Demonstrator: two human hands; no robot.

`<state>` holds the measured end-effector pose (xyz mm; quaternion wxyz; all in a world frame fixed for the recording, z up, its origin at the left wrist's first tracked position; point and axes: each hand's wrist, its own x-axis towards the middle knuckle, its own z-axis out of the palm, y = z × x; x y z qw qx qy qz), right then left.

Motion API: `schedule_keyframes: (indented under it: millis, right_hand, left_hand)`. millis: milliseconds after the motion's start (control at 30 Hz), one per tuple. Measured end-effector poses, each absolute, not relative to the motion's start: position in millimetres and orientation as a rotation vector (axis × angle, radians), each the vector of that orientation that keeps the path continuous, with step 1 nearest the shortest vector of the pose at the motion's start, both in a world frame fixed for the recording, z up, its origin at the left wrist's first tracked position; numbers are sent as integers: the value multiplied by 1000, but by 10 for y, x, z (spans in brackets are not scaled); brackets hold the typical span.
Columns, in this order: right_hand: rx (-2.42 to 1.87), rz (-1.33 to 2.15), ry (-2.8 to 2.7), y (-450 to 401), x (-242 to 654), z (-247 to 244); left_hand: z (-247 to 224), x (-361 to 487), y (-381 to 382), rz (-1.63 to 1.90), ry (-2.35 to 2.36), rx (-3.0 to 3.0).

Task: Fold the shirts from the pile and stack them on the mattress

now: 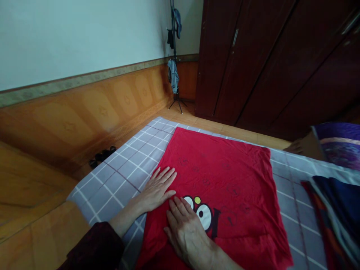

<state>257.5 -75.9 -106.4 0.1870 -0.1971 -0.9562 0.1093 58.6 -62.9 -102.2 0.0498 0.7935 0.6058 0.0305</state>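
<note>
A red T-shirt-like garment (219, 161) lies spread on the bed, with two large white cartoon eyes, a yellow spot and faint dark drawings printed on it. My left hand (158, 189) rests flat near its left edge, fingers outstretched and slightly apart. Close beside it, my right hand (187, 230) lies palm down on the cloth, its fingers extended and partly covering one printed eye. Neither hand grips the fabric. Small wrinkles show along the garment's right side, and its near part runs out of view beneath my arms.
The bed has a grey checked sheet (118, 180). At right sit folded clothes (337, 210) and a purple bundle (340, 144). Beyond the bed stand a dark wardrobe (253, 60) and a coat rack (174, 48) with hanging items. Dark shoes (102, 155) are on the floor at left.
</note>
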Motion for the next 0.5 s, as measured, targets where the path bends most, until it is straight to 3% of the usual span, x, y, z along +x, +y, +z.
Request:
schedule_keyframes:
  millis: [500]
  right_hand:
    - [-427, 308, -2775, -605, 2596, -1181]
  left_hand:
    - [-1123, 604, 567, 69, 1768, 2480]
